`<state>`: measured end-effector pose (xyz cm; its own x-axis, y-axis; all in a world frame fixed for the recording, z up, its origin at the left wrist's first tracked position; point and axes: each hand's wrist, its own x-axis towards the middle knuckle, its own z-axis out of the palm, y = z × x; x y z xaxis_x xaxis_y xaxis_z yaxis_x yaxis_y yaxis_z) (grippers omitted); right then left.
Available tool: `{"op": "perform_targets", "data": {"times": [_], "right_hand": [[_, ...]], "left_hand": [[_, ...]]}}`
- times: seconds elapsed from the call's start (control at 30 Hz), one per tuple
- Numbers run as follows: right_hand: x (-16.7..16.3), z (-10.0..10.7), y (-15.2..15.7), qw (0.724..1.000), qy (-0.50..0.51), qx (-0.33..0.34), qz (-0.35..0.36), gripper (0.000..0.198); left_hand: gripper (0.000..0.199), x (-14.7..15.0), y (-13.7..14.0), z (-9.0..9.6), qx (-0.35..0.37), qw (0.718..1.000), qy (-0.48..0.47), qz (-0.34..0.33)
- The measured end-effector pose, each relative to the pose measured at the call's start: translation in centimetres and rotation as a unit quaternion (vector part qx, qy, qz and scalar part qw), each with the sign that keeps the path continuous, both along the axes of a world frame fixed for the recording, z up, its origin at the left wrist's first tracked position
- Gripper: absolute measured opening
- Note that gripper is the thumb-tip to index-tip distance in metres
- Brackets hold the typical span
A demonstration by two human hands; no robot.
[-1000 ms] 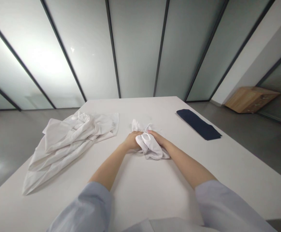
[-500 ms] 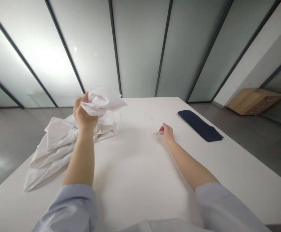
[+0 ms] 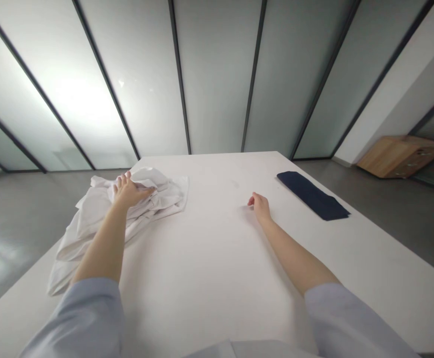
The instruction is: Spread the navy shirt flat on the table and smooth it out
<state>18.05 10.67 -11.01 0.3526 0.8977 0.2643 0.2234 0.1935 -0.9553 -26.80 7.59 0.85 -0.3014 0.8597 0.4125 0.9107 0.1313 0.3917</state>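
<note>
Through the head camera I have the left hand (image 3: 128,194) out at full stretch, its fingers fanned wide and its thumb angled off to the right, lying over a loose, rumpled heap of white fabric (image 3: 90,211). I see no pinch there; a splayed palm like that suggests pressing or steadying rather than gripping. The heap runs from beneath those fingers back along the left forearm (image 3: 104,242), and its flatter end reaches out to the right of the thumb. Just beyond the hand a brighter bunched fold (image 3: 148,174) stands up; I can't tell from here whether it is a separate piece, since creases and fingers hide the join.

The right hand (image 3: 260,205) is well apart from the heap, low over the smooth white desk (image 3: 213,258), fingers loosely curled with nothing showing between them. Its slack bend makes me judge it idle, while the left does the handling.

Beyond the right hand and further to its right lies a long, flat strip of navy-blue fabric (image 3: 312,195), touched by neither hand. Its place near the desk's right edge, opposite the heap, would keep dark and white cloth apart. The light grey-blue sleeves (image 3: 351,318) end near the elbows, which I take to keep cuffs out of the fingers' way.
</note>
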Motion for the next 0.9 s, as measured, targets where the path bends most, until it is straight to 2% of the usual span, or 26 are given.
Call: {"op": "perform_targets", "data": {"times": [0.03, 0.1, 0.17, 0.2, 0.27, 0.37, 0.47, 0.57, 0.63, 0.7, 0.83, 0.9], "right_hand": [[0.0, 0.0, 0.0, 1.0, -0.001, 0.001, 0.0, 0.05], [0.0, 0.0, 0.0, 1.0, -0.003, 0.002, 0.0, 0.047], [0.1, -0.1, -0.1, 1.0, -0.001, 0.003, -0.003, 0.045], [0.1, -0.2, -0.1, 1.0, -0.001, 0.006, -0.007, 0.043], [0.2, -0.4, 0.0, 1.0, -0.001, 0.013, -0.023, 0.037], [0.5, -0.6, 0.5, 0.997, 0.007, 0.034, -0.072, 0.027], [1.9, -0.5, 1.3, 0.99, 0.011, 0.049, -0.135, 0.019], [4.8, 0.2, 2.1, 0.978, -0.056, 0.016, -0.198, 0.023], [7.4, 0.7, 2.1, 0.958, -0.141, -0.055, -0.245, 0.029], [10.2, 1.1, 1.8, 0.917, -0.251, -0.126, -0.282, 0.036], [15.9, 1.3, 0.6, 0.832, -0.455, -0.182, -0.26, 0.054], [18.3, 1.3, 0.1, 0.798, -0.514, -0.211, -0.231, 0.06]], "left_hand": [[0.092, 1.4, -0.4, 0.5, 0.072, 0.997, 0.025, -0.007], [0.084, 4.7, -0.9, 0.7, 0.194, 0.979, 0.046, -0.047], [0.071, 8.6, -1.0, -0.2, 0.238, 0.962, 0.046, -0.125], [0.065, 10.7, -0.9, -1.1, 0.229, 0.957, 0.045, -0.175], [0.058, 14.4, -0.6, -3.5, 0.162, 0.949, 0.047, -0.266], [0.058, 18.2, -0.2, -7.7, 0.019, 0.943, 0.056, -0.327], [0.048, 19.3, -0.1, -10.8, -0.087, 0.939, 0.059, -0.329], [0.04, 18.8, 0.1, -11.8, -0.105, 0.929, 0.055, -0.351], [0.037, 18.4, 0.1, -11.7, -0.096, 0.927, 0.044, -0.359], [0.035, 18.3, 0.1, -11.6, -0.093, 0.929, 0.044, -0.356], [0.035, 18.6, 0.0, -11.6, -0.091, 0.931, 0.064, -0.348], [0.035, 18.6, 0.0, -11.7, -0.094, 0.931, 0.069, -0.345]]}}
